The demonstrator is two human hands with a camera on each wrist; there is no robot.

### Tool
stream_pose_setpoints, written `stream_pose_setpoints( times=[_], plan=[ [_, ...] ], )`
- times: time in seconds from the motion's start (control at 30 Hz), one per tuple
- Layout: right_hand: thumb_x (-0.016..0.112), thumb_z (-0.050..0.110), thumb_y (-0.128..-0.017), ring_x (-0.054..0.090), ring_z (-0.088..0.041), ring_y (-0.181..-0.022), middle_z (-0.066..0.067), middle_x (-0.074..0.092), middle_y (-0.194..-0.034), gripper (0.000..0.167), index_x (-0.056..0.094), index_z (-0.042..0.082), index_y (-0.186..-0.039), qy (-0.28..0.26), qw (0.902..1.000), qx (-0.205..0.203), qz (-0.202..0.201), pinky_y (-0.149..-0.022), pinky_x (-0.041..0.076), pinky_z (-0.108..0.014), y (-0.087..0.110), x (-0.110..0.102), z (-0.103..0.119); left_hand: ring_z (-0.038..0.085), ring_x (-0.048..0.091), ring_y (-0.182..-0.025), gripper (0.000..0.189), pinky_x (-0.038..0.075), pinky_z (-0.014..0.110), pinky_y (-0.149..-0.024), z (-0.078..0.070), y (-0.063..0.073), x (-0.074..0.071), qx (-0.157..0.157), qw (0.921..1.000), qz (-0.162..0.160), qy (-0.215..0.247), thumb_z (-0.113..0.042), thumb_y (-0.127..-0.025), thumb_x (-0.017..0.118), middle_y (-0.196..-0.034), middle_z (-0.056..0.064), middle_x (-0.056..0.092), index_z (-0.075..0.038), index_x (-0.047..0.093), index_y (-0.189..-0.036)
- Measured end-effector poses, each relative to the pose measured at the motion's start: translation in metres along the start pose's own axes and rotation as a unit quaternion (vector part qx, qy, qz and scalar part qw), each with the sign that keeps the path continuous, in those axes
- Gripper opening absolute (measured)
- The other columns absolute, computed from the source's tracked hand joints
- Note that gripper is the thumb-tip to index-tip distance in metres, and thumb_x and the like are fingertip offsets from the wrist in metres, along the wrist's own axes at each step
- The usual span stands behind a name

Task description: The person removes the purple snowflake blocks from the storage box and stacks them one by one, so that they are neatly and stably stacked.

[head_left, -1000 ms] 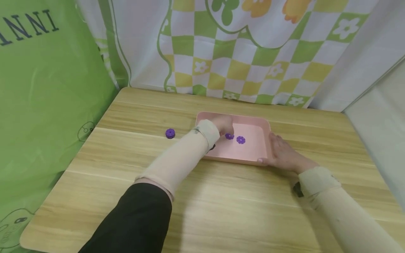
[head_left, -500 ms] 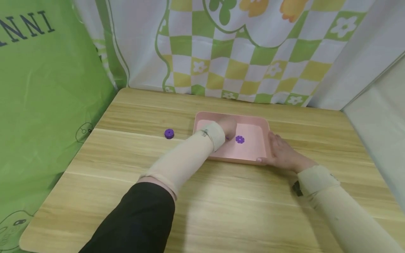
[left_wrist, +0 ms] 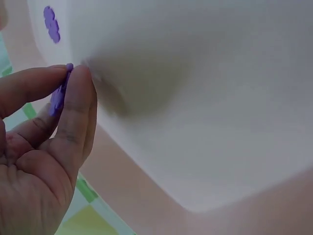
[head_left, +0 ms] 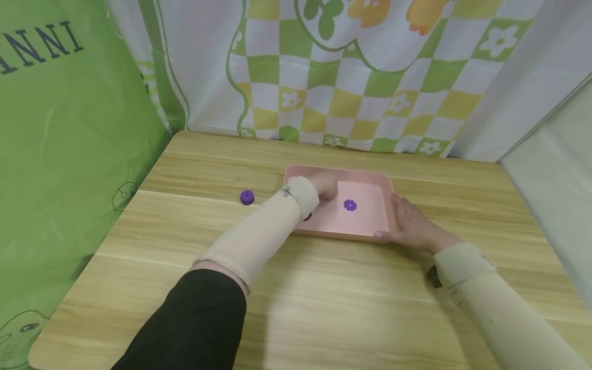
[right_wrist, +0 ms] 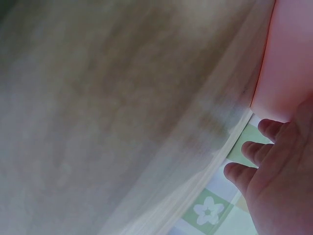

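My left hand [head_left: 326,185] is down inside a pink tray [head_left: 366,222]. Between thumb and fingertips it pinches a purple flower-shaped plastic disc [left_wrist: 57,99], seen edge-on in the left wrist view and hidden by the hand in the head view. A second purple flower disc [head_left: 350,205] lies flat on the tray floor, to the right of that hand. At the tray's right end rests my right hand [head_left: 413,225], its fingers extended along the outer wall and its thumb at the front corner.
Left of the tray, a small stack of purple flower discs [head_left: 247,197] stands on the wooden table [head_left: 324,298]. A checkered curtain [head_left: 344,108] hangs behind the table's far edge. Green fabric [head_left: 69,154] borders the left side.
The left hand reached over one of the two discs in the tray, picked it up and drew back slightly left with it. The right hand keeps its place on the tray.
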State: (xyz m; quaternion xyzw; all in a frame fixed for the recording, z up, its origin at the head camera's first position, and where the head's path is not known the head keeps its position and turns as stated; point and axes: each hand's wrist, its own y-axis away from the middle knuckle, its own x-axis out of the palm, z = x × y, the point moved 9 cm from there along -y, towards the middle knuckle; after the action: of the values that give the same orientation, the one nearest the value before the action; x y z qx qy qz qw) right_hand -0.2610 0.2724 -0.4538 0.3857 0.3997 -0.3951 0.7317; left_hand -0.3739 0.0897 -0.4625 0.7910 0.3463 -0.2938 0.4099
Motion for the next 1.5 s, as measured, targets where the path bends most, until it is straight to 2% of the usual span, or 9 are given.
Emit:
stream_pose_setpoints(
  times=[0.1, 0.2, 0.3, 0.43, 0.53, 0.7, 0.93, 1.23, 1.5],
  plan=[
    [0.067, 0.058, -0.094, 0.005, -0.062, -0.146, -0.045, -0.001, -0.159, 0.122, -0.007, -0.02, -0.153, -0.001, 1.0, 0.001, 0.002, -0.121, 0.007, -0.067, 0.0, 0.0, 0.001, 0.011, 0.022, -0.053, 0.034, 0.021, 0.022, -0.045, -0.006, 0.008, -0.009, 0.03, 0.9994, 0.001, -0.018, 0.013, -0.08, 0.043, -0.064, 0.001, 0.028, -0.015, 0.032, -0.063],
    [0.066, 0.058, -0.094, 0.004, -0.061, -0.146, -0.044, -0.002, -0.159, 0.121, -0.007, -0.019, -0.153, -0.001, 1.0, 0.002, 0.004, -0.121, 0.006, -0.066, -0.001, 0.0, 0.0, 0.011, 0.039, -0.053, 0.026, 0.038, 0.02, -0.046, -0.009, 0.021, -0.018, 0.035, 0.9988, -0.001, 0.034, 0.01, -0.091, 0.056, -0.07, 0.004, 0.045, -0.009, 0.046, -0.075],
    [0.066, 0.058, -0.095, 0.004, -0.061, -0.147, -0.044, -0.003, -0.159, 0.121, -0.007, -0.019, -0.153, 0.002, 1.0, 0.0, 0.003, -0.122, 0.006, -0.065, -0.002, 0.001, 0.001, 0.014, 0.054, -0.06, 0.012, 0.054, 0.024, -0.056, -0.006, 0.031, -0.024, 0.035, 0.994, -0.01, 0.103, 0.006, -0.095, 0.063, -0.084, 0.009, 0.059, -0.003, 0.055, -0.094],
    [0.067, 0.057, -0.094, 0.006, -0.062, -0.146, -0.045, -0.001, -0.159, 0.121, -0.006, -0.02, -0.153, 0.003, 1.0, -0.005, -0.001, -0.121, 0.008, -0.066, -0.001, 0.0, 0.002, 0.016, 0.061, -0.068, 0.008, 0.06, 0.027, -0.067, 0.0, 0.032, -0.03, 0.058, 0.9875, -0.011, 0.146, 0.007, -0.096, 0.062, -0.092, 0.013, 0.063, 0.002, 0.059, -0.101],
    [0.068, 0.057, -0.094, 0.007, -0.063, -0.145, -0.046, 0.001, -0.158, 0.122, -0.006, -0.02, -0.153, -0.001, 1.0, -0.004, -0.004, -0.12, 0.009, -0.067, 0.0, -0.001, 0.002, 0.018, 0.063, -0.074, 0.013, 0.062, 0.031, -0.075, 0.004, 0.036, -0.035, 0.071, 0.984, -0.007, 0.163, 0.009, -0.096, 0.058, -0.095, 0.013, 0.063, 0.006, 0.062, -0.108],
    [0.067, 0.057, -0.094, 0.006, -0.063, -0.145, -0.045, 0.0, -0.158, 0.121, -0.007, -0.019, -0.153, -0.007, 1.0, 0.001, -0.005, -0.121, 0.007, -0.066, -0.001, -0.001, 0.0, 0.02, 0.063, -0.078, 0.027, 0.061, 0.037, -0.087, 0.016, 0.046, -0.045, 0.063, 0.9796, -0.016, 0.19, 0.01, -0.097, 0.052, -0.097, 0.014, 0.063, 0.009, 0.063, -0.121],
    [0.067, 0.056, -0.094, 0.006, -0.062, -0.146, -0.045, -0.001, -0.159, 0.12, -0.007, -0.019, -0.153, -0.011, 0.9999, -0.003, -0.003, -0.121, 0.007, -0.067, -0.002, 0.002, -0.001, 0.021, 0.065, -0.084, 0.026, 0.06, 0.037, -0.089, 0.035, 0.058, -0.057, 0.061, 0.9715, -0.034, 0.226, 0.009, -0.098, 0.052, -0.105, 0.019, 0.068, 0.011, 0.063, -0.122],
    [0.07, 0.054, -0.093, 0.011, -0.064, -0.143, -0.048, 0.004, -0.156, 0.121, -0.005, -0.021, -0.152, 0.0, 0.9998, -0.014, -0.014, -0.12, 0.011, -0.068, -0.002, -0.001, 0.002, 0.018, 0.064, -0.076, 0.012, 0.062, 0.03, -0.08, 0.058, 0.065, -0.073, 0.079, 0.9386, -0.071, 0.328, 0.007, -0.099, 0.059, -0.099, 0.016, 0.064, 0.012, 0.061, -0.11],
    [0.071, 0.053, -0.092, 0.012, -0.065, -0.143, -0.049, 0.006, -0.155, 0.121, -0.003, -0.023, -0.151, 0.003, 0.9995, -0.023, -0.02, -0.119, 0.012, -0.068, -0.003, -0.001, 0.003, 0.017, 0.064, -0.074, 0.013, 0.062, 0.033, -0.08, 0.086, 0.072, -0.08, 0.057, 0.9243, -0.082, 0.368, 0.007, -0.1, 0.058, -0.093, 0.014, 0.065, 0.013, 0.061, -0.112]
  ],
)
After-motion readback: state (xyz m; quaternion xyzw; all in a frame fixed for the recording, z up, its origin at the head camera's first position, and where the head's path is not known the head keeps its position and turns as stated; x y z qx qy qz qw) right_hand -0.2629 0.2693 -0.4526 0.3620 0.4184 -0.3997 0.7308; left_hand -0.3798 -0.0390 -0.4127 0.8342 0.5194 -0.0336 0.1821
